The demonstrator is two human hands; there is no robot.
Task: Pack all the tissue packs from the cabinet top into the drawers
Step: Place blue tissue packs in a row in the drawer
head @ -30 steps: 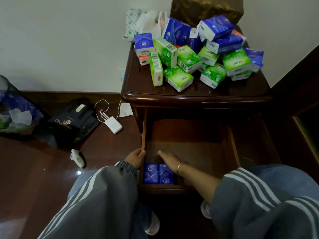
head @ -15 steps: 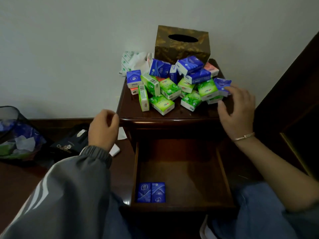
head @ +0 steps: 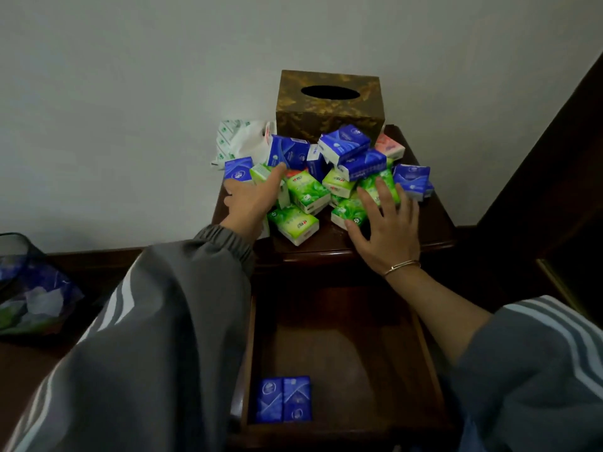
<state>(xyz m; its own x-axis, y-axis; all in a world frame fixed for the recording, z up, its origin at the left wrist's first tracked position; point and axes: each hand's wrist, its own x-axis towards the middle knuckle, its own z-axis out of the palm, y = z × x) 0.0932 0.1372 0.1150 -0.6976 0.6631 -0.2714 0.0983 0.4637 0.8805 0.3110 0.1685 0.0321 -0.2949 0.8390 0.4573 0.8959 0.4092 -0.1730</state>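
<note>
A heap of small tissue packs (head: 306, 190), green, blue and one pink, covers the dark wooden cabinet top (head: 434, 223). My left hand (head: 251, 200) lies flat over the left side of the heap, fingers spread, its fingertips against a blue pack (head: 288, 151). Resting spread on green packs (head: 349, 212) at the heap's front right is my right hand (head: 385, 230). Neither hand grips a pack. Below, the drawer (head: 421, 334) stands pulled out with two blue packs (head: 283, 399) side by side in its front left corner.
A brown tissue box (head: 329, 115) stands behind the heap against the wall, with a white plastic wrapper (head: 238, 138) to its left. A mesh bin (head: 23, 285) with crumpled paper sits on the floor at the left. Dark furniture (head: 554, 190) flanks the cabinet's right side.
Both hands have left the drawer and risen to the cabinet top. The left one, in the air half a second ago, now rests on the heap; the right has shifted left onto green packs.
</note>
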